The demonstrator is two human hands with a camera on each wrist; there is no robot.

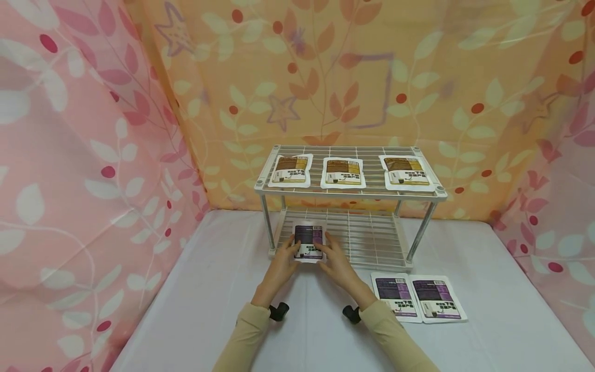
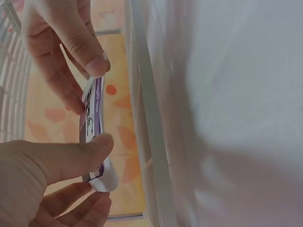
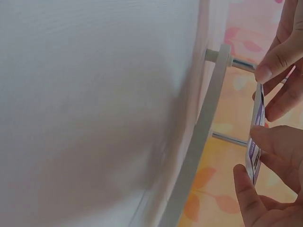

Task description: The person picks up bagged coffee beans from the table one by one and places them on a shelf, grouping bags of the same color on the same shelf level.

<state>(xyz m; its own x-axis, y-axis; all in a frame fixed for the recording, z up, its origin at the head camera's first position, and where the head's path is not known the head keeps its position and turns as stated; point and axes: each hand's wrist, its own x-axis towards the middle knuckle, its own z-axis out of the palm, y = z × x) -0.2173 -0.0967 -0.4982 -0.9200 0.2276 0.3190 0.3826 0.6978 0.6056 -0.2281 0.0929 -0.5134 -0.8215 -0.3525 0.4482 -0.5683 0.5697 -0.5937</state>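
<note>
Both hands hold a white packet with a dark purple label [image 1: 309, 241] between them, at the front left of the rack's lower shelf. The left hand [image 1: 280, 261] pinches its left edge, and the right hand [image 1: 339, 263] pinches the right edge. In the left wrist view, the left thumb lies on the label side of the packet [image 2: 93, 113], with fingers behind it. The right wrist view shows the packet [image 3: 255, 132] nearly edge-on, above the level of the shelf's front bar. Whether the packet touches the shelf wires is hard to see.
A two-tier white wire rack [image 1: 372, 240] stands on the white-covered table [image 1: 195, 320]. Three packets with brown-yellow labels [image 1: 343, 172] lie on its top shelf. Two more purple-labelled packets [image 1: 437, 299] lie side by side at the right front. Patterned cloth [image 1: 223, 67] hangs behind.
</note>
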